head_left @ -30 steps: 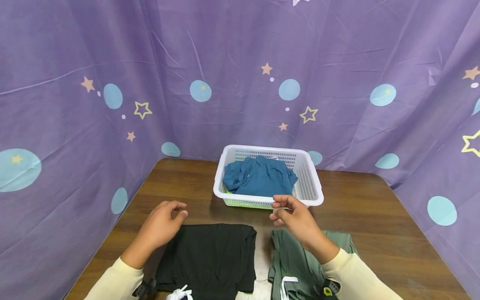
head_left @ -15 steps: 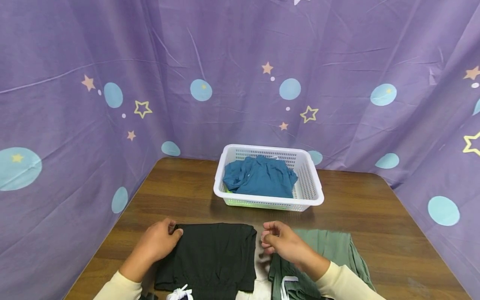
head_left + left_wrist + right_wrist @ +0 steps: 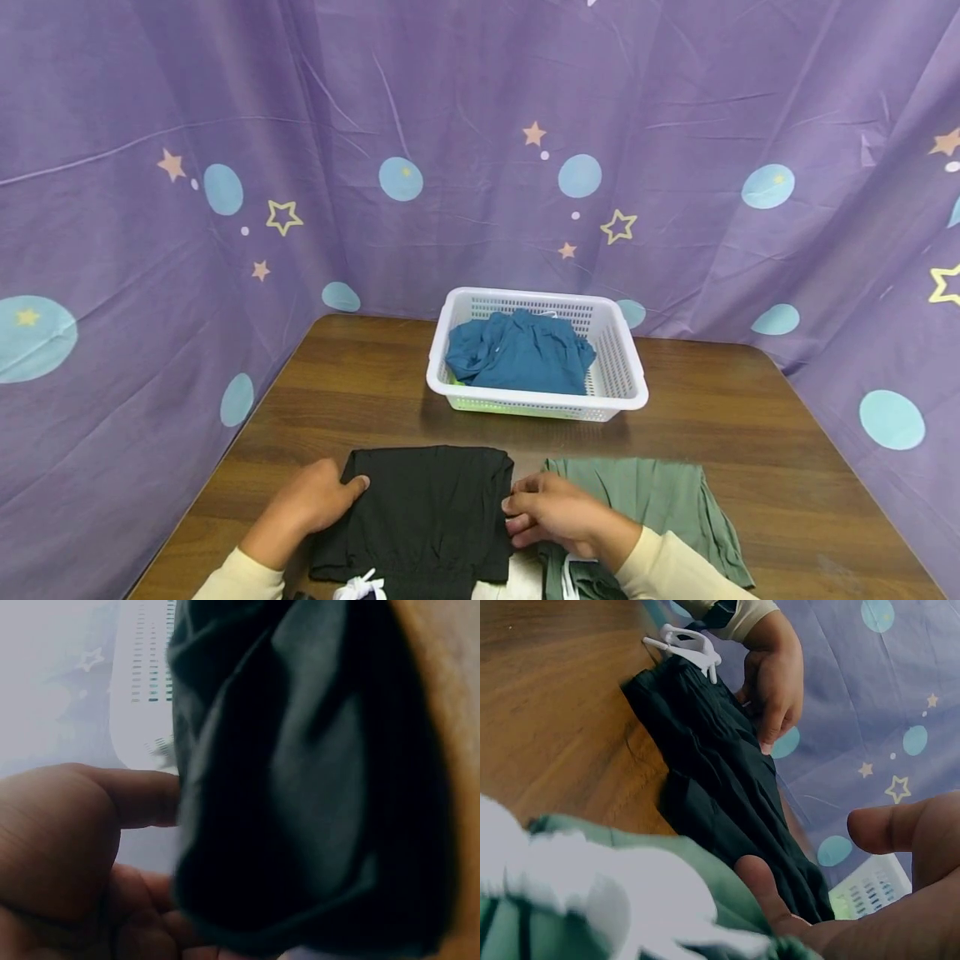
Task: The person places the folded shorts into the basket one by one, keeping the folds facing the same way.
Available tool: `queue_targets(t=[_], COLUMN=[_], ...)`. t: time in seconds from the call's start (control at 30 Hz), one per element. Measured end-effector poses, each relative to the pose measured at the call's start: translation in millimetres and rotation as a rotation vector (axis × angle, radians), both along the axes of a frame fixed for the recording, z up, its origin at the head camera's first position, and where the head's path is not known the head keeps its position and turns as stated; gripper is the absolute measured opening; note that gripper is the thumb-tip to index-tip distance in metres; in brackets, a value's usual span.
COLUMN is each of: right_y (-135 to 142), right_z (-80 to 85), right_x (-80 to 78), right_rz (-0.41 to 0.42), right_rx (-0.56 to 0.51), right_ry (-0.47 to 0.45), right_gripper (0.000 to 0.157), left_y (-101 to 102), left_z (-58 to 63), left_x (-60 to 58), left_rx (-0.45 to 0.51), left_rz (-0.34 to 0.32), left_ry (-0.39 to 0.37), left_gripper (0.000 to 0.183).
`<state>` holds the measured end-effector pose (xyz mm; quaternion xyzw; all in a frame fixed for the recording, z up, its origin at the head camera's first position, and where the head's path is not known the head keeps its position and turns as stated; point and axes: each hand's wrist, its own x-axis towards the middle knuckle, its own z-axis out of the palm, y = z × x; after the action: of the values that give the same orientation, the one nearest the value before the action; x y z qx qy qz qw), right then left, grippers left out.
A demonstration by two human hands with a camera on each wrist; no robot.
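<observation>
A folded black drawstring garment (image 3: 435, 512) lies at the table's near side, its white drawstring (image 3: 360, 587) at the front. At its left edge, my left hand (image 3: 311, 500) pinches the cloth, thumb on top and the other fingers reaching under. The left wrist view shows the thumb against the folded layers of black cloth (image 3: 322, 765). My right hand (image 3: 558, 512) reaches to the opposite edge with loosely bent fingers; in the right wrist view its thumb (image 3: 881, 829) stands apart from the cloth. A folded green garment (image 3: 645, 492) lies partly beneath the right forearm.
Behind the garments stands a white perforated basket (image 3: 536, 399) holding a crumpled blue garment (image 3: 525, 358). Some cream cloth (image 3: 525, 577) shows between the black and green garments. A purple curtain (image 3: 480, 100) hangs around the wooden table (image 3: 360, 367).
Both hands have come down and back toward me from near the basket. The left has taken hold of the black garment's left edge, and the right has arrived at its right edge.
</observation>
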<state>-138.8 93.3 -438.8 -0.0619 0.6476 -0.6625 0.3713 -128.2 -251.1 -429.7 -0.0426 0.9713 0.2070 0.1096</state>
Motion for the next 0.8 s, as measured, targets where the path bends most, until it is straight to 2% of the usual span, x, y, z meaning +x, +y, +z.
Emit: queue_targets(t=[0.13, 0.3, 0.43, 0.57, 0.67, 0.73, 0.8], right_y=[-6.5, -12.7, -16.4, -17.6, -16.3, -14.9, -13.7], right_z=[-5.7, -11.3, -12.6, -11.5, -8.2, -5.4, -4.0], right_x=[-1.0, -1.8, -1.3, -0.3, 0.7, 1.4, 2.0], right_rz=[0.032, 0.033, 0.015, -0.032, -0.071, -0.090, -0.097], right_rx=[-0.022, -0.020, -0.019, 0.002, 0.021, 0.032, 0.015], right_ry=[0.008, 0.035, 0.060, 0.100, 0.100, 0.074, 0.032], right_gripper=[0.020, 0.023, 0.026, 0.022, 0.047, 0.064, 0.073], left_y=[3.1, 8.3, 10.3, 12.7, 15.9, 18.0, 20.4], left_z=[-2.2, -5.2, -6.7, -7.6, -8.8, -10.1, -9.7], left_x=[-0.7, -2.6, -4.0, -6.0, -8.2, -10.3, -11.1], left_rx=[0.038, 0.057, 0.067, 0.115, 0.164, 0.192, 0.237], left_rz=[-0.039, -0.104, -0.109, -0.101, -0.101, -0.100, -0.106], left_ry=[0.010, 0.053, 0.061, 0.106, 0.153, 0.160, 0.151], left_gripper=[0.040, 0.039, 0.044, 0.039, 0.035, 0.038, 0.048])
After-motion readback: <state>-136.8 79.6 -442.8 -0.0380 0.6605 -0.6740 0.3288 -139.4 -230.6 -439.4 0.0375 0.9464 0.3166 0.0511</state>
